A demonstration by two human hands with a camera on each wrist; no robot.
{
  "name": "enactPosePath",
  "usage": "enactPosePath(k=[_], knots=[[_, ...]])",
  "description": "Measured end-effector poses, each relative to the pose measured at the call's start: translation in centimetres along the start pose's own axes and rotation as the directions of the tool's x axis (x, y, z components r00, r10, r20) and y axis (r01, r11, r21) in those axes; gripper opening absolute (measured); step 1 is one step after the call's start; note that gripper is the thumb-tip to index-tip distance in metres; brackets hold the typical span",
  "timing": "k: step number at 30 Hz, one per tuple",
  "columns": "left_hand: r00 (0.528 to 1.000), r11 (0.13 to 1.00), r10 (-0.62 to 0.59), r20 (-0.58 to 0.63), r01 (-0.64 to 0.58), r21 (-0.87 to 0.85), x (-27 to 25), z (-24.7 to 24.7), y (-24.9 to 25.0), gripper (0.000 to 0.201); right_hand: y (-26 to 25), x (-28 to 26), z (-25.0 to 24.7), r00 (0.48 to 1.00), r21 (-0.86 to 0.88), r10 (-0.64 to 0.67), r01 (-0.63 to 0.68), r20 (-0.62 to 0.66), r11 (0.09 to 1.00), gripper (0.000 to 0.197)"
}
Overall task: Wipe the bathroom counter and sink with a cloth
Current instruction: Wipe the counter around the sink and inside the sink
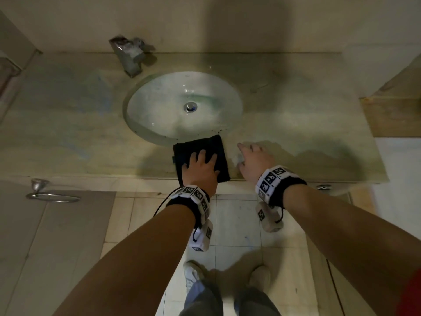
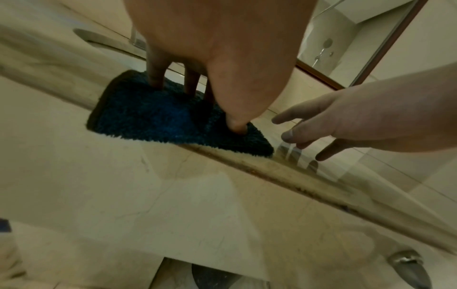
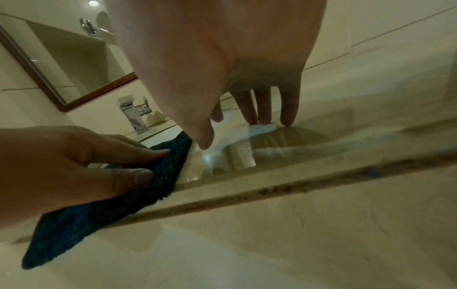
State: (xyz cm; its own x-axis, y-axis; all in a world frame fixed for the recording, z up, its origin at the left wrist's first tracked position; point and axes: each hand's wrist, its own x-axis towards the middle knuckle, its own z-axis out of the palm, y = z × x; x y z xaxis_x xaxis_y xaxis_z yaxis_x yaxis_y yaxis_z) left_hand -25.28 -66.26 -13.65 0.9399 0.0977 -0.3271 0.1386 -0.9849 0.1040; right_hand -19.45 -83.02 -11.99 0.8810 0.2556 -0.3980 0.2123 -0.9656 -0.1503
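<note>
A folded dark blue cloth (image 1: pixel 211 147) lies on the beige stone counter (image 1: pixel 68 124), between the near rim of the oval white sink (image 1: pixel 148 106) and the counter's front edge, which it slightly overhangs. My left hand (image 1: pixel 204 165) presses flat on the cloth (image 2: pixel 153 117) with its fingers spread and straight. Just right of the cloth, my right hand (image 1: pixel 248 156) is open and holds nothing. In the right wrist view the right hand's fingertips (image 3: pixel 288 121) touch the glossy counter beside the cloth (image 3: pixel 99 211).
A chrome faucet (image 1: pixel 129 55) stands behind the sink on the left. A brown-framed mirror (image 3: pixel 74 97) hangs on the wall. A towel ring (image 1: pixel 52 195) sticks out below the counter on the left, and a wooden ledge (image 1: pixel 396 110) is at the right end. Dirt lines the counter's front seam (image 3: pixel 272 190).
</note>
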Motion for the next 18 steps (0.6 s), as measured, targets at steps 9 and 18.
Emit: enactPosePath(k=[9,18], knots=[[0.999,1.000,-0.028,0.023,0.028,-0.008,-0.5,0.0,-8.4,0.056,-5.3,1.1,-0.1,0.998,-0.075,0.043,-0.039,0.055,0.996,0.068],[0.994,0.994,-0.110,0.022,0.110,0.023,-1.3,-0.9,-18.5,0.057,-10.8,2.4,0.6,0.965,-0.066,0.203,-0.195,0.165,0.979,0.097]])
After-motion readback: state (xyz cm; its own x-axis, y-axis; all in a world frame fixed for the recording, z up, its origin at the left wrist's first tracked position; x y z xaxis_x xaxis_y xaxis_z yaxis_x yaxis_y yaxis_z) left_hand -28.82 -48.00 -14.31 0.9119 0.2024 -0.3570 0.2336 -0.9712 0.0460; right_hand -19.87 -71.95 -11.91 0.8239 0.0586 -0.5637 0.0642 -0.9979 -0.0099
